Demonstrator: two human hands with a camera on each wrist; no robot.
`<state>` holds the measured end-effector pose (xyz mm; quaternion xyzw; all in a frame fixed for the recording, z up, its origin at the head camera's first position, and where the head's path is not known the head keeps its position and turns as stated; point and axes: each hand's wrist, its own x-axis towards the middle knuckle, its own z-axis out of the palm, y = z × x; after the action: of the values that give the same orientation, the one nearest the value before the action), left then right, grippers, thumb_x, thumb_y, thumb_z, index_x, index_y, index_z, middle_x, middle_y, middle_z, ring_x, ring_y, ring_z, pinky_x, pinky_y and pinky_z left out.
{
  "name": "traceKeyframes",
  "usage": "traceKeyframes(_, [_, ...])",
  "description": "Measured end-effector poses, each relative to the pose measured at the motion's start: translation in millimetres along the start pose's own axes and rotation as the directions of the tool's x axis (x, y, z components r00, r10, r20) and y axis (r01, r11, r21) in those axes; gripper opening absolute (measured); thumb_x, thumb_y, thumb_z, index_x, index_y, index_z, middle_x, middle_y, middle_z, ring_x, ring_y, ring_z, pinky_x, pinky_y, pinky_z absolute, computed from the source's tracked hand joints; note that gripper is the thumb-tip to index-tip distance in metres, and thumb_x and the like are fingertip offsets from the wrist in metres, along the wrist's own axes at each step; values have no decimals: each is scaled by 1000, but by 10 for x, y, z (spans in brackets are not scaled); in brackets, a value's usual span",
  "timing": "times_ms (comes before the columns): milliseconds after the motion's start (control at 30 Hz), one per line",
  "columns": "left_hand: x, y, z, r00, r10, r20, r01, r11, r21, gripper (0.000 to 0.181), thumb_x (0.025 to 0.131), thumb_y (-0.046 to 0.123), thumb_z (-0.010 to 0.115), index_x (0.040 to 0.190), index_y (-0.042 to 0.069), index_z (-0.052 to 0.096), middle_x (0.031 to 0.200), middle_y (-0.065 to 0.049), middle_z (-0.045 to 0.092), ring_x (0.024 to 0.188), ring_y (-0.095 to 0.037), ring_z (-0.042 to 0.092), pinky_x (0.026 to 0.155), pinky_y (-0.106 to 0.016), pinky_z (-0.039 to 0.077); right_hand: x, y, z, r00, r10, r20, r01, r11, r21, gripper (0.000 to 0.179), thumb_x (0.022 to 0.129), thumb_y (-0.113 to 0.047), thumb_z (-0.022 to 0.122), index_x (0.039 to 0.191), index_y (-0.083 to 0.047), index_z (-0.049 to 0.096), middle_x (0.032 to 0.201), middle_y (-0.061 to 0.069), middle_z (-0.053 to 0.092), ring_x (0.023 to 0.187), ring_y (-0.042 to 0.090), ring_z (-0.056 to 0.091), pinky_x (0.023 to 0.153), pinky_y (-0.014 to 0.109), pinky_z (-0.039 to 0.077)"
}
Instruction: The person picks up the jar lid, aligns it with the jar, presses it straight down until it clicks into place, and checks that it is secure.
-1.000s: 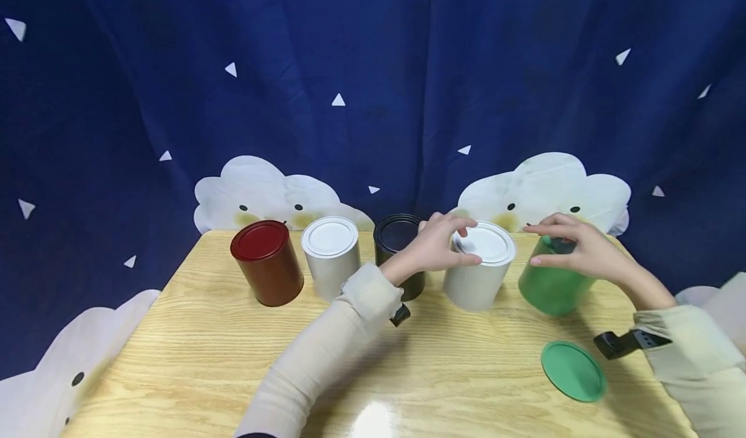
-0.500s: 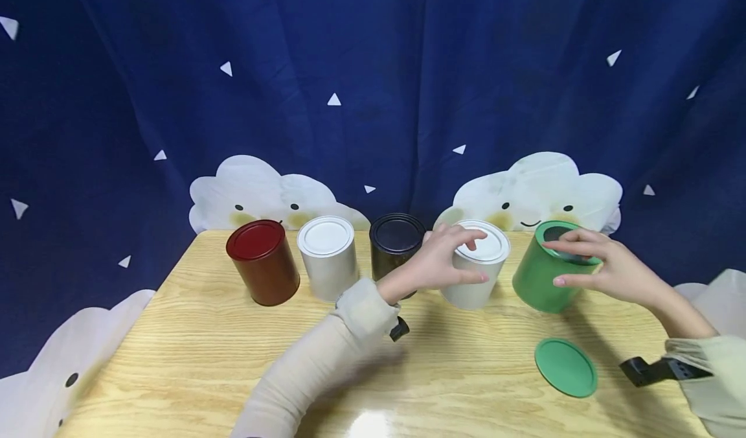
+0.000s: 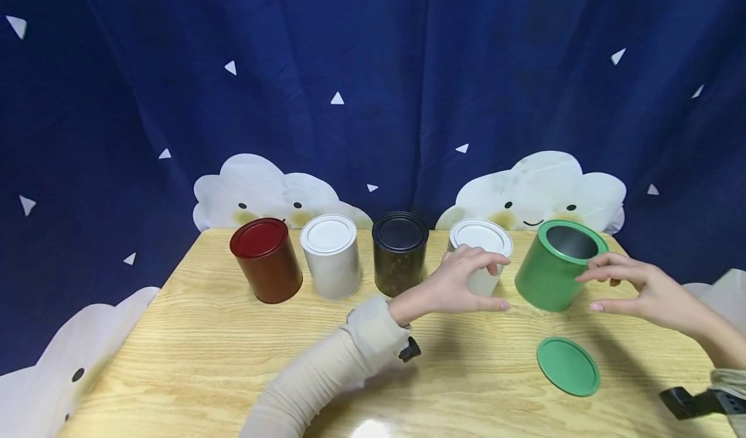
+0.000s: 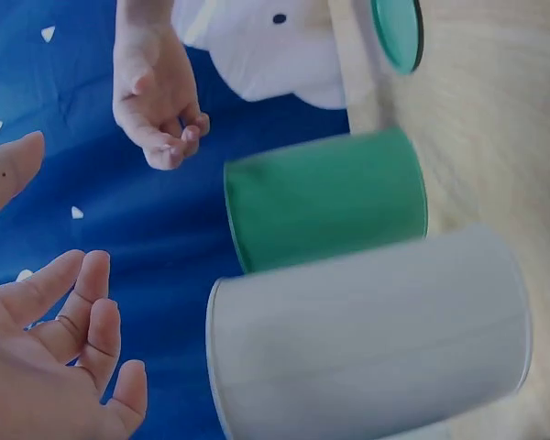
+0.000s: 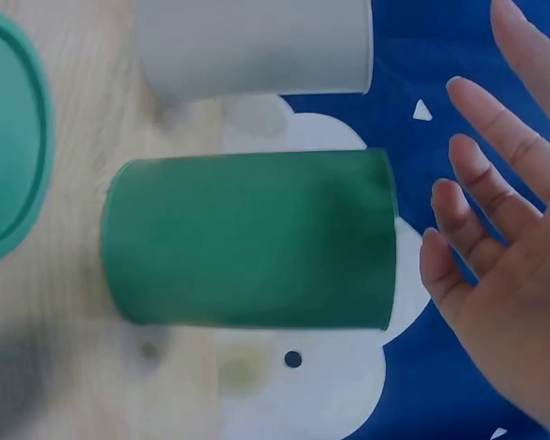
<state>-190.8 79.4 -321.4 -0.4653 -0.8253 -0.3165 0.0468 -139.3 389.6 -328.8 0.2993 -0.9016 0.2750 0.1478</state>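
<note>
A green can (image 3: 544, 279) stands upright at the right of the row, its mouth uncovered and dark inside. Its round green lid (image 3: 568, 365) lies flat on the table in front of it. My right hand (image 3: 647, 293) hovers just right of the can, fingers bent loosely and thumb apart, holding nothing. My left hand (image 3: 457, 282) is in the air before the right-hand white can (image 3: 480, 234), partly covering it. Its thumb and fingers are spread, with nothing between them. The left wrist view shows a gap between that hand and the white can (image 4: 371, 339).
Further left on the wooden table (image 3: 221, 354) stand a black can (image 3: 399, 256), another white can (image 3: 331, 263) and a dark red can (image 3: 268, 263), all lidded. A blue curtain (image 3: 373, 56) with cloud figures hangs behind the table's far edge.
My right hand has drawn away from the green can's mouth, rightward and toward me, leaving the opening in sight. My left hand has come down slightly toward me. The cans and lid stay put.
</note>
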Motion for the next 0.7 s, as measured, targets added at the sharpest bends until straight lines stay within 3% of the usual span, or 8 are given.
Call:
traceKeyframes(167, [4, 42, 124, 999, 15, 41, -16, 1000, 22, 55, 73, 38, 74, 121, 17, 55, 95, 13, 55, 97, -3, 42, 87, -21, 27, -99, 37, 21, 999, -20, 44, 19, 999, 34, 51, 59, 6, 78, 103, -15, 62, 97, -12, 55, 78, 1, 43, 62, 19, 32])
traceKeyframes(333, [-1, 81, 230, 996, 15, 85, -18, 999, 28, 56, 74, 39, 73, 122, 19, 54, 97, 13, 54, 102, -2, 40, 86, -21, 26, -225, 130, 73, 997, 4, 81, -11, 997, 77, 54, 61, 6, 77, 108, -14, 58, 91, -12, 52, 78, 2, 42, 61, 20, 32])
traceKeyframes(700, [28, 91, 559, 980, 11, 200, -15, 1000, 22, 60, 75, 42, 72, 127, 20, 51, 90, 19, 49, 93, 4, 40, 83, -19, 25, -531, 381, 186, 972, 96, 215, -119, 988, 97, 63, 66, 0, 75, 123, -10, 51, 102, -13, 47, 85, 2, 39, 60, 26, 34])
